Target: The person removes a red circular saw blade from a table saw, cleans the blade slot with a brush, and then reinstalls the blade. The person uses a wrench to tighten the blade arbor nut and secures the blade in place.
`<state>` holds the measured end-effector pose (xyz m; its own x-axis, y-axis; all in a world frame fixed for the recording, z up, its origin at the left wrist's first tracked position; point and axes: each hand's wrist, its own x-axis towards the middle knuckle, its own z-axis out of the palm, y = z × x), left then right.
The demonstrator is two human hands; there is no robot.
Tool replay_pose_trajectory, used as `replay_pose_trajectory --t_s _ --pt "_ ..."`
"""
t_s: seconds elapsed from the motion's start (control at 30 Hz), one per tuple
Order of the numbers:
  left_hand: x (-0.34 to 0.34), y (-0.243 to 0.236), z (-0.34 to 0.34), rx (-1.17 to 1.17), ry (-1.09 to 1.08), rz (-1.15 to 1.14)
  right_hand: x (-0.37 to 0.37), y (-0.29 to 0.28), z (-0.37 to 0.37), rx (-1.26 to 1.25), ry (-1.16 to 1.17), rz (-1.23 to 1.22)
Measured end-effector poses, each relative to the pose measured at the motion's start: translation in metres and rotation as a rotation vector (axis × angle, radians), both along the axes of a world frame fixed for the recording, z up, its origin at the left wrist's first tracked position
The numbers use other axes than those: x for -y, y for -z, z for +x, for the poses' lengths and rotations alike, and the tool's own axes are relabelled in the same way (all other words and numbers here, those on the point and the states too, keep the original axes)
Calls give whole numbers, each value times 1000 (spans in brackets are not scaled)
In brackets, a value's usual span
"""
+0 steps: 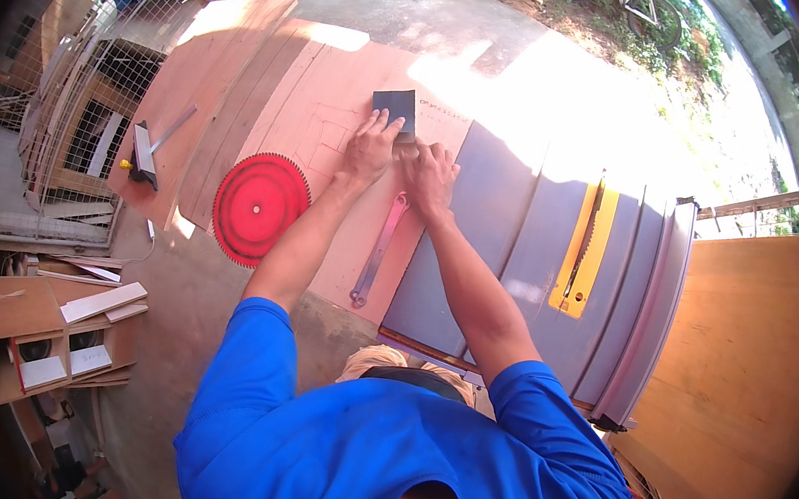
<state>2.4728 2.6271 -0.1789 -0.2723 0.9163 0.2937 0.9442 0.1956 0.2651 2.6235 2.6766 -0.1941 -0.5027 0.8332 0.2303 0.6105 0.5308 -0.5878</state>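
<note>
A dark square sheet (393,110), its exact kind unclear, lies on the plywood work surface (348,81) ahead of me. My left hand (371,147) grips its near left part, fingers pressed along the top. At the sheet's near right corner is my right hand (431,178), fingers curled in; whatever they pinch is hidden. Below the right hand, a long metal wrench (380,252) lies on the plywood. Left of my left forearm rests a red circular saw blade (257,209), flat, with teeth around its rim.
To the right stands a grey table saw (477,247) with a yellow insert (584,253) and a toothed blade (586,231) in its slot. A combination square (146,158) lies on the left board. Beyond it is a wire-mesh fence (95,114); wooden offcuts (106,303) are stacked lower left.
</note>
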Motion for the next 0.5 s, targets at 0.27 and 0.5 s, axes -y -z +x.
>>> replay_pose_trajectory --t_s 0.27,0.5 --pt "9 18 -2 -35 -41 30 2 -3 -1 -37 -7 43" --pt "12 19 14 -26 -95 -49 1 -3 -2 -43 8 23"
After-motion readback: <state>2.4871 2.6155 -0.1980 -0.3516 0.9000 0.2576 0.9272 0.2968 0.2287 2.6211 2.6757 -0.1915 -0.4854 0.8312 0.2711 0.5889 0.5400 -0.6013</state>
